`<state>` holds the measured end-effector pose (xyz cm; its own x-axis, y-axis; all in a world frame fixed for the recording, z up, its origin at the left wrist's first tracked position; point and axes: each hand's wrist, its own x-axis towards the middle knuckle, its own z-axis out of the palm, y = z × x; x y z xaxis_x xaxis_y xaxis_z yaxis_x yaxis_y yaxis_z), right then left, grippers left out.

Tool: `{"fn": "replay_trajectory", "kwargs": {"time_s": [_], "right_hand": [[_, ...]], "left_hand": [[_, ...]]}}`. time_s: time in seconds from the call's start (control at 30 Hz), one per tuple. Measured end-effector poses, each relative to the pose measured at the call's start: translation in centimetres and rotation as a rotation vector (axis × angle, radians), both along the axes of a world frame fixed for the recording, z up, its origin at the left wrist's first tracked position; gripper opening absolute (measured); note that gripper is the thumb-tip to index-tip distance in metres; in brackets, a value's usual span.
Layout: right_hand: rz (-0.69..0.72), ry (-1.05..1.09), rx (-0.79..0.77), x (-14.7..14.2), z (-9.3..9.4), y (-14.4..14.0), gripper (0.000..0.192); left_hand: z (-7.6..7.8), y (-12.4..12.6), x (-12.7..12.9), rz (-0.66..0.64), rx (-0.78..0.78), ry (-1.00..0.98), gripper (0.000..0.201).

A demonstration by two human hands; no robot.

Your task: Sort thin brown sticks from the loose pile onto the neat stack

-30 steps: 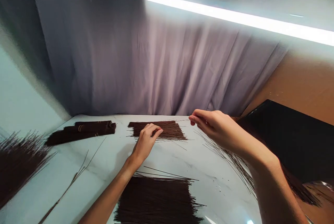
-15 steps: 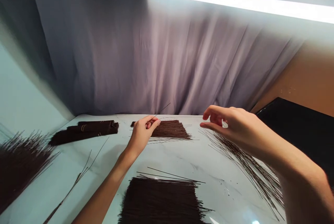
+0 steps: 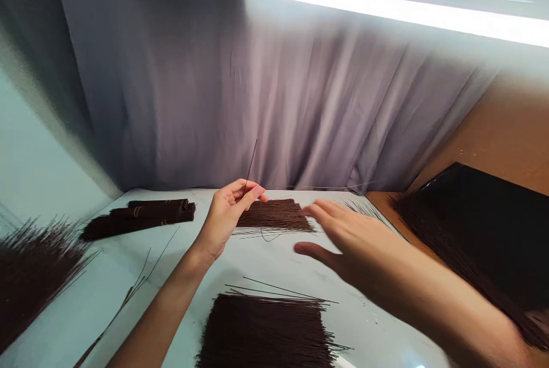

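Fingers of my left hand [image 3: 225, 210] are pinched together, thumb against forefinger, on one thin dark stick [image 3: 249, 167] that rises almost upright, leaning a little to the right, just left of the frame's centre. My left forearm runs up from the bottom edge, wrist bent back slightly, the hand poised over the left end of the small flat pile of sticks [image 3: 277, 214] at mid-frame on the pale table [image 3: 180, 259].

My right hand [image 3: 343, 236] reaches in from the lower right, palm down, fingers stretched out flat and spread, thumb held apart below them. It holds nothing; it is blurred, so I cannot tell whether the fingertips touch the small pile's right end or hang just over it.

A wider spread of sticks [image 3: 266, 328] lies at the bottom centre, between my forearms. Tied bundles [image 3: 137, 216] sit at the middle left, loose sticks [image 3: 30, 268] fan out at the far left edge, and a large dark heap [image 3: 472, 225] fills the right side. A grey curtain [image 3: 257, 87] hangs behind the table.
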<state>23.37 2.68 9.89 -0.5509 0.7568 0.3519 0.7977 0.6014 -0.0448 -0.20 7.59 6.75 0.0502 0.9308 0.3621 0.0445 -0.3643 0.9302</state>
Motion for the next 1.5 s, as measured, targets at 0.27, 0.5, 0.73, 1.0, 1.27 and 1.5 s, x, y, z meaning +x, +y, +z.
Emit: {"fn": "replay_trajectory", "kwargs": {"time_s": [0.27, 0.5, 0.73, 1.0, 1.27, 1.5], "right_hand": [[0.151, -0.045, -0.025, -4.2, -1.4, 1.9, 0.027], [-0.040, 0.075, -0.309, -4.5, -1.3, 1.8, 0.052], [0.026, 0.285, -0.724, -4.1, -1.6, 2.8, 0.055], [0.208, 0.512, -0.494, -5.0, -1.7, 2.2, 0.034], [0.204, 0.686, -0.567, -6.0, -2.7, 2.8, 0.045], [0.239, 0.744, -0.940, -4.7, -3.4, 3.7, 0.055]], "left_hand": [[1.1, -0.4, -0.6, -0.028, -0.021, -0.390, 0.013], [1.2, -0.1, -1.1, 0.057, 0.049, -0.454, 0.013], [1.1, -0.6, -0.4, 0.134, 0.130, -0.310, 0.013], [1.5, -1.4, 0.1, 0.159, 0.112, -0.182, 0.015], [1.2, -1.5, 0.7, 0.172, 0.097, -0.182, 0.016], [1.3, -1.3, 0.6, 0.171, 0.109, -0.193, 0.017]]}}
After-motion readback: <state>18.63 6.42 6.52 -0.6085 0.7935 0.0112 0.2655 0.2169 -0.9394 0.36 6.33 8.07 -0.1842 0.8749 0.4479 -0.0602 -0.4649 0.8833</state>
